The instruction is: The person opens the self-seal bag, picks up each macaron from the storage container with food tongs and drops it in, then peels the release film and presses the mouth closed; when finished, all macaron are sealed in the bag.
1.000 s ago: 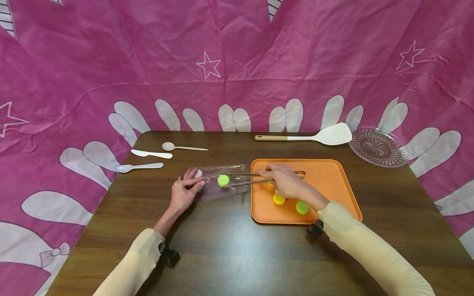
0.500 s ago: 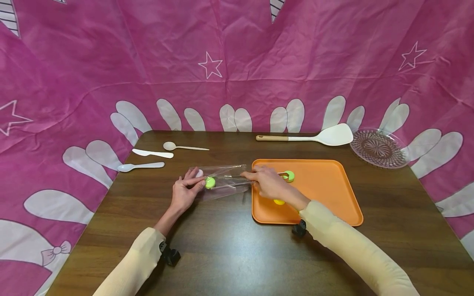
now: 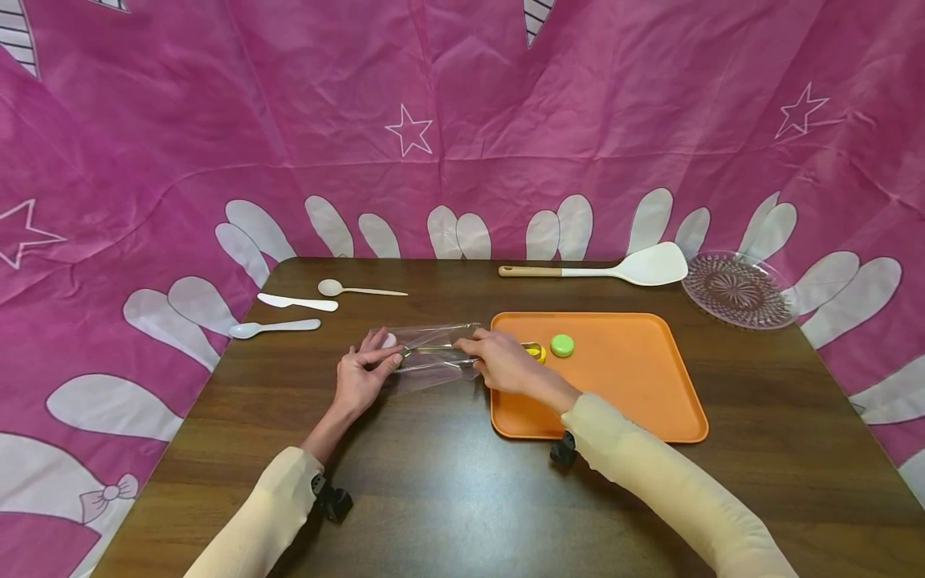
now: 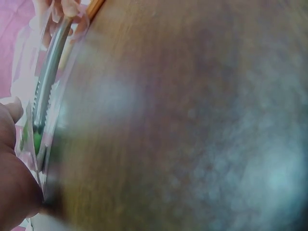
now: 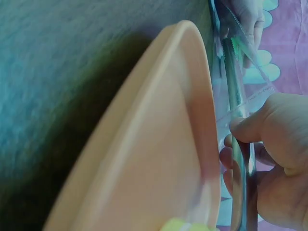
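Note:
A clear plastic bag point(image 3: 444, 379) lies left of the orange tray. At its left end my left hand point(image 3: 357, 380) pinches the film. My right hand point(image 3: 509, 365) grips metal tongs point(image 5: 234, 79), whose toothed tips reach inside the bag close to the left fingers. At those tips, in the left wrist view, a green round piece point(image 4: 37, 142), macaron-like, is partly visible; the left fingers mostly cover it in the head view. A white round thing point(image 3: 389, 340) shows beside my left fingertips. On the tray sit a green macaron point(image 3: 562, 346) and a partly hidden yellow one point(image 3: 535, 351).
The orange tray point(image 3: 621, 405) lies under my right forearm. Behind it are a white spatula point(image 3: 650, 265) and a clear patterned plate point(image 3: 737, 289). At the left lie a beige spoon point(image 3: 361, 290), a white knife point(image 3: 297, 303) and a white spoon point(image 3: 278, 327). Pink cloth point(image 3: 462, 96) hangs behind.
My right hand has moved left with the tongs, carrying the green macaron deeper into the bag toward my left hand. My left hand stays put, pinching the bag.

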Demonstrator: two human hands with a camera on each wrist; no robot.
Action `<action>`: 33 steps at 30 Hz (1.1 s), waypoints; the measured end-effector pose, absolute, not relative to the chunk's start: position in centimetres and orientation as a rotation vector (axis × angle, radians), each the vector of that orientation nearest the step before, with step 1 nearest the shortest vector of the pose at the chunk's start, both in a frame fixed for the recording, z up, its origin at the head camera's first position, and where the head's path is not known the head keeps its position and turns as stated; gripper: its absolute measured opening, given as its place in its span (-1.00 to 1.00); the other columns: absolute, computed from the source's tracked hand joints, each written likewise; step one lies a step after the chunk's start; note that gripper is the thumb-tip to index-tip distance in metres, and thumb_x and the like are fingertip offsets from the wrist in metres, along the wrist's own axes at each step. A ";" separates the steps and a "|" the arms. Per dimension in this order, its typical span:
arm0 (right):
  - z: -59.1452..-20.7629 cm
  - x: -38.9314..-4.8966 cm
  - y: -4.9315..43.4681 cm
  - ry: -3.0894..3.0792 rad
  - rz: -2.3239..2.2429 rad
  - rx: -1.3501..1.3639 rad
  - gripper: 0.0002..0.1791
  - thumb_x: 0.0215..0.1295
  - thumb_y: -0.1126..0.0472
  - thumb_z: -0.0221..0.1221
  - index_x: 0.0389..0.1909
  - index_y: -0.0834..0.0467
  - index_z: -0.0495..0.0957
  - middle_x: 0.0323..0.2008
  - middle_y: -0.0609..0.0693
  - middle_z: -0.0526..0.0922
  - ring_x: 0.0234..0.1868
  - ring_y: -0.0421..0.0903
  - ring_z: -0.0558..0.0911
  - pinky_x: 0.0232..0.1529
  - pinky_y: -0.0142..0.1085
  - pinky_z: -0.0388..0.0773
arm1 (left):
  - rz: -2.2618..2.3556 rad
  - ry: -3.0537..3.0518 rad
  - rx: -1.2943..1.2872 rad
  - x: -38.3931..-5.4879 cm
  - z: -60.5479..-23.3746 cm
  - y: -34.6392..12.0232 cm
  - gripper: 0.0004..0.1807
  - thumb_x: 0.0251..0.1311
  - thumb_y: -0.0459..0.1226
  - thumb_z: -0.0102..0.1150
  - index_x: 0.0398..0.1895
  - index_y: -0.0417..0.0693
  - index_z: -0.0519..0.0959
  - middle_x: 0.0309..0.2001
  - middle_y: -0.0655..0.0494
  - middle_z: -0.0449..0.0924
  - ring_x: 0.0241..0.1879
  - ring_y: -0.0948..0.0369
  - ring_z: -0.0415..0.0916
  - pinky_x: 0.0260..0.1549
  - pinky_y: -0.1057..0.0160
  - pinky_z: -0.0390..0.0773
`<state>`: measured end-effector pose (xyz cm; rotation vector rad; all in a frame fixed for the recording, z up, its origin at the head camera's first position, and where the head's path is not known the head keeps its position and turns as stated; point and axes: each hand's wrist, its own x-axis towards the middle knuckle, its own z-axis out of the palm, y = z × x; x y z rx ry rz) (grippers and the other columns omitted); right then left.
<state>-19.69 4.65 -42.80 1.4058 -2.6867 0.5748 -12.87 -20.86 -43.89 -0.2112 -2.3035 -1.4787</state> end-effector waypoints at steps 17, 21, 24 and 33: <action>-43.2 -19.6 3.0 -2.731 0.549 1.397 -0.56 0.29 0.42 0.24 0.20 0.24 0.58 -0.24 0.09 0.59 -0.31 0.04 0.53 -0.24 -0.17 0.49 | -1.480 -2.288 -0.207 -12.8 -43.9 -20.8 -0.86 0.12 -0.60 0.31 -0.24 -0.55 0.67 0.15 -0.51 0.43 0.31 -0.42 0.20 0.28 -0.46 -0.15; -43.2 -19.6 3.0 -2.740 0.565 1.396 -0.56 0.30 0.42 0.23 0.21 0.25 0.57 -0.20 0.10 0.60 -0.28 0.05 0.54 -0.20 -0.16 0.51 | -1.482 -2.280 -0.209 -12.8 -43.9 -20.8 -0.87 0.11 -0.61 0.31 -0.25 -0.55 0.67 0.14 -0.52 0.43 0.31 -0.43 0.20 0.28 -0.47 -0.15; -43.1 -19.6 3.0 -2.748 0.579 1.397 -0.55 0.30 0.42 0.24 0.22 0.25 0.56 -0.14 0.12 0.61 -0.25 0.05 0.55 -0.16 -0.14 0.53 | -1.485 -2.278 -0.213 -12.8 -44.0 -20.8 -0.87 0.11 -0.61 0.30 -0.25 -0.55 0.66 0.14 -0.52 0.43 0.32 -0.43 0.19 0.27 -0.48 -0.15; -42.7 -19.5 3.5 -2.795 0.557 1.366 -0.51 0.32 0.40 0.24 0.28 0.23 0.52 -0.04 0.12 0.61 -0.16 0.06 0.55 -0.03 -0.11 0.50 | -1.478 -2.286 -0.207 -12.8 -44.0 -20.8 -0.86 0.11 -0.60 0.31 -0.25 -0.54 0.67 0.14 -0.51 0.44 0.32 -0.42 0.19 0.28 -0.47 -0.14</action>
